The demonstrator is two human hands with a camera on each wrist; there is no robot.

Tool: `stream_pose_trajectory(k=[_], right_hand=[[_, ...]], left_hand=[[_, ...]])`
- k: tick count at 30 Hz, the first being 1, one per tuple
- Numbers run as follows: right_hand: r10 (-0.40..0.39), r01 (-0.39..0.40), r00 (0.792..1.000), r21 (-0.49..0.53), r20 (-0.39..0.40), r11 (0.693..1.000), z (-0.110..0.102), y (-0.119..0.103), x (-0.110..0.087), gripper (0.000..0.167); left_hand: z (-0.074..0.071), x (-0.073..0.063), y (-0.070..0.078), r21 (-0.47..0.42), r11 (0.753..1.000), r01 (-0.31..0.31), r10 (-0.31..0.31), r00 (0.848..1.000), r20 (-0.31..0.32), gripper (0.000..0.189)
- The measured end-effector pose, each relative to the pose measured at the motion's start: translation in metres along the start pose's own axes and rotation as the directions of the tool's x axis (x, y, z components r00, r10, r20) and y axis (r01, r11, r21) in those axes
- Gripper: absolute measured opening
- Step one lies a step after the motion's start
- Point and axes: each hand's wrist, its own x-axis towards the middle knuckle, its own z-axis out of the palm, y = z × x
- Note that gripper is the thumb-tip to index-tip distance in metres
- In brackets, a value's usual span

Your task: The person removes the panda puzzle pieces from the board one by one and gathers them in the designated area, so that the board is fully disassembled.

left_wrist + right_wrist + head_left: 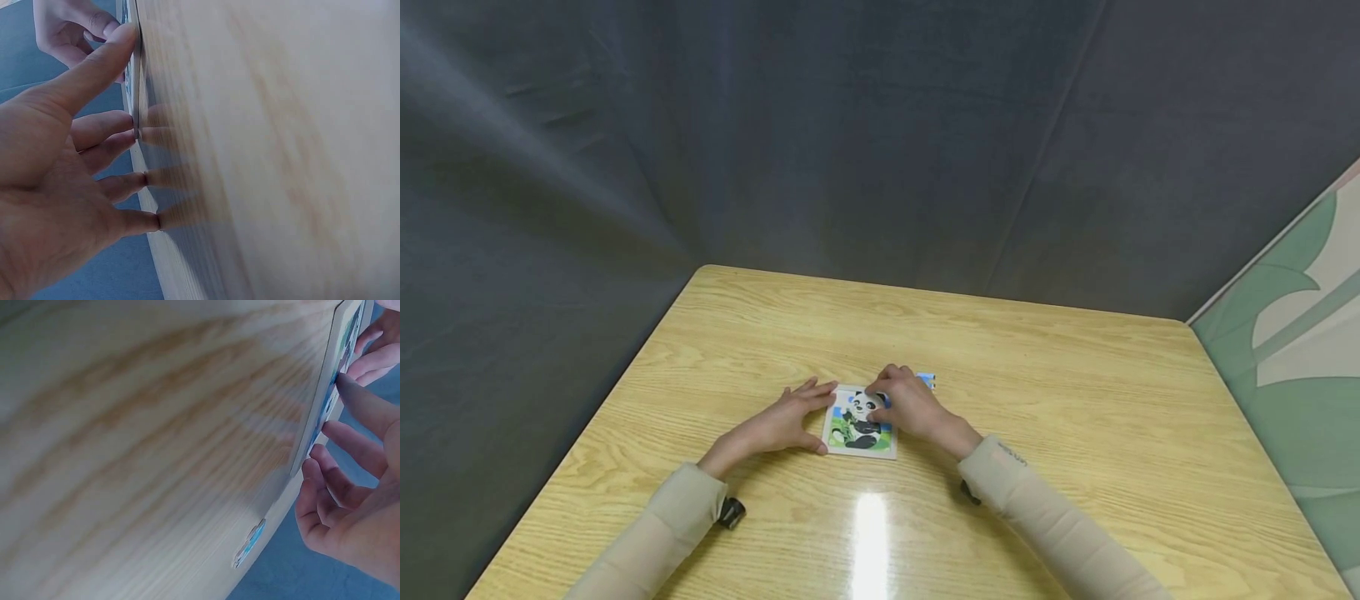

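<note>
Fingers [817,392] of left hand [782,422] lay spread against panda puzzle [859,432], frame's lower centre; right hand [912,407] touched puzzle, could not tell if pinching.

Flat panda puzzle [859,433], piece [926,380] apart

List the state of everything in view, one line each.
Panda puzzle: flat on the table, picture largely filled in where visible.
Loose piece: on the table, apart from the puzzle.
Left hand: fingers spread, touching the puzzle's left side.
Right hand: thumb and index finger at the puzzle's face; whether they pinch a piece is unclear.
Dark cloth: hanging behind the table.
</note>
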Motion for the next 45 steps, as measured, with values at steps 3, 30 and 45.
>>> stream_pose_trajectory(k=[3,30,45], right_hand=[[0.002,-0.002,1.000,0.014,-0.001,1.000,-0.001,-0.002,0.000,0.035],[0.122,-0.124,0.992,0.074,0.027,0.990,0.002,-0.014,0.008,0.036],[0.053,-0.053,0.999,0.038,0.001,0.998,0.001,-0.014,0.005,0.043]], left_hand=[[0.000,0.000,0.000,0.006,1.000,-0.005,0.005,1.000,-0.002,0.085],[0.001,0.000,-0.002,0.004,1.000,-0.010,0.010,1.000,-0.002,0.085],[0.000,-0.001,-0.002,0.001,1.000,-0.018,0.018,1.000,0.001,0.085]])
